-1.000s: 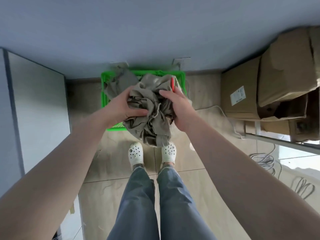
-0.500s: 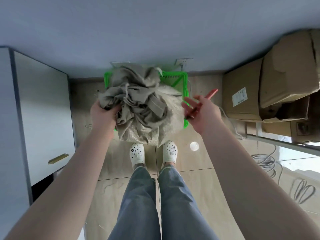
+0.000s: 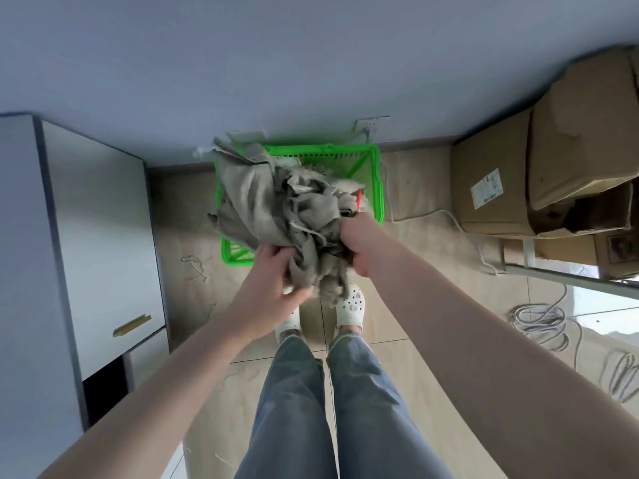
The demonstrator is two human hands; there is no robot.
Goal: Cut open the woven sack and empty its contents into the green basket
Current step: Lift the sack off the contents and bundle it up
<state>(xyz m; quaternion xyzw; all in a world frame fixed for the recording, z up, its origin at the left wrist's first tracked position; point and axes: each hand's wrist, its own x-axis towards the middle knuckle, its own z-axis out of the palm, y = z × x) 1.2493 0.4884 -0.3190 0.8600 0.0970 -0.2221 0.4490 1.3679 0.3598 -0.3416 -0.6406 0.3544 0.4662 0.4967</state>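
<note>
Above green basket (image 3: 375, 188) rim, bunched woven sack (image 3: 276, 209) in both hands

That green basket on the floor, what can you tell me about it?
The green basket looks like bright plastic, rectangular, with slatted walls and a thick rim. It sits upright on the tiled floor against the wall, just ahead of the person's feet. A crumpled grey-beige woven sack, gripped by both hands, hangs over it and hides most of its inside.
</note>
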